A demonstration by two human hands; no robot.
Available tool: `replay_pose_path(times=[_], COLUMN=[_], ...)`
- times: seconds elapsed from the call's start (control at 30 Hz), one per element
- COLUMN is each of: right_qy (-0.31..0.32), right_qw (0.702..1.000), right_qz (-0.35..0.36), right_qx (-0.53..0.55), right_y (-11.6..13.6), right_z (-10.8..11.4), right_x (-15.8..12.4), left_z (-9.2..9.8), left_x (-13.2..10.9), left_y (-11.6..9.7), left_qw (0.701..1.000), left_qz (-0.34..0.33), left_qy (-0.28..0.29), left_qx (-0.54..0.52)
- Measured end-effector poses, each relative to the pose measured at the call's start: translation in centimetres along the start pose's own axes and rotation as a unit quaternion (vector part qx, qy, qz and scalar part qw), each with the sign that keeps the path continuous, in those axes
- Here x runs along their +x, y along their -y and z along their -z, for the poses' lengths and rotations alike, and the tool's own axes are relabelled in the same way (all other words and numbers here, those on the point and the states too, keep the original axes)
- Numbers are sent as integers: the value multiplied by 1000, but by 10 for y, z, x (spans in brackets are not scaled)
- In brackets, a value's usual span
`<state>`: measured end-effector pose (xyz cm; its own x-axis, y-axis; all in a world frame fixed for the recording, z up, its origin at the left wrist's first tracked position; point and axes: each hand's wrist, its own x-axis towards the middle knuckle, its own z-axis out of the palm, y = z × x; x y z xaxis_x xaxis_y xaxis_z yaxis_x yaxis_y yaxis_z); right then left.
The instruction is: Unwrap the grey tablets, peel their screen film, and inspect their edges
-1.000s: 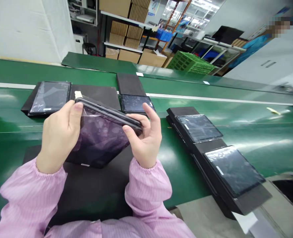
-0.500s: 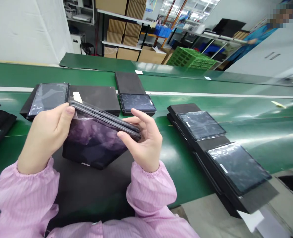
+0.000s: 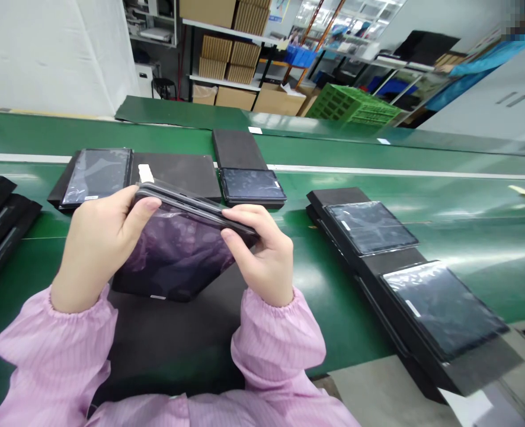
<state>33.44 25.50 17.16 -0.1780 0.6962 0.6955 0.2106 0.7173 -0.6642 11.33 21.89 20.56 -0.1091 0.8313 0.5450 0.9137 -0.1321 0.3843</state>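
Note:
Between my two hands a black tablet (image 3: 178,252) is held tilted, its glossy film-covered screen turned toward me. Its upper edge shows two dark layers lying together; whether the rear one is a second tablet, I cannot tell. My left hand (image 3: 100,243) grips the upper left corner, thumb on the edge. At the upper right corner, my right hand (image 3: 266,255) pinches the edge between thumb and fingers. Below lies a black pad (image 3: 169,338). Behind my left hand, a film-wrapped tablet (image 3: 98,172) rests on a black box (image 3: 178,172). A small white tab (image 3: 146,173) shows above the held edge.
Another tablet (image 3: 251,185) lies by a black block (image 3: 238,149) farther back. On the right, two tablets (image 3: 371,225) sit on a row of black pads (image 3: 393,258). Several dark sleeves (image 3: 9,231) are at left on the green bench (image 3: 316,284). A person's blue sleeve (image 3: 489,56) shows behind.
My right fingers have closed down onto the tablet's upper edge, where they were raised and more spread before. My left thumb lies farther along the edge. The view has shifted slightly.

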Motion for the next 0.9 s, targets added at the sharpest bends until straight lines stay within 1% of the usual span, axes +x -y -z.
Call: replay_pose_path(times=[0.17, 0.3, 0.37, 0.47, 0.53, 0.63, 0.7, 0.83, 0.9], right_qy=[-8, 20, 30, 34, 36, 41, 40, 34, 28], right_qw=[996, 991, 991, 993, 994, 994, 994, 996, 997], right_qz=[37, 50, 39, 1, -17, -25, -25, -28, -53], right_qx=[-86, -120, -126, -114, -102, -96, -100, -77, -37], right_y=[0, 3, 3, 3, 3, 1, 0, 3, 10], right_z=[-3, -3, -3, 0, 1, 1, 1, 4, 11], right_x=[-1, -1, -2, -4, -5, -5, -4, -4, -4], left_z=[-3, -8, -11, -15, -16, -16, -15, -18, -20], left_x=[-1, -2, -3, -3, -2, -1, 0, -1, -1], left_y=[-5, -8, -9, -12, -14, -17, -18, -18, -17], left_qw=[999, 998, 997, 995, 996, 999, 999, 999, 999], left_qz=[-15, -37, -40, -47, -37, 2, 24, 31, 21], left_qy=[-27, -55, -65, -77, -66, -21, -4, -21, -29], left_qx=[12, 22, 30, 38, 40, 36, 34, 19, 1])
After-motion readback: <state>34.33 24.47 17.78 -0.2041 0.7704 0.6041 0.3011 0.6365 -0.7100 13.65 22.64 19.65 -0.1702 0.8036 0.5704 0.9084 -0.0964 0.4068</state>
